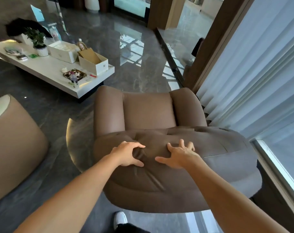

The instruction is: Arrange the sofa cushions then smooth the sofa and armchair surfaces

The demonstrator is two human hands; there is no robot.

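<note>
A brown leather armchair [148, 111] stands below me, seen from behind its backrest. Its padded backrest top [218, 148] bulges toward me and shows creases in the middle. My left hand [128, 154] pinches a fold of that leather between thumb and fingers. Just to the right, my right hand [180, 156] presses flat on the backrest with its fingers spread, holding nothing. The seat and both armrests are bare.
A tan sofa end [13, 142] sits at the left. A low white coffee table [47, 68] with boxes, a potted plant and a tray stands beyond the armchair. White curtains [253, 78] and a window frame run along the right. My white shoe [120, 219] shows on the grey floor.
</note>
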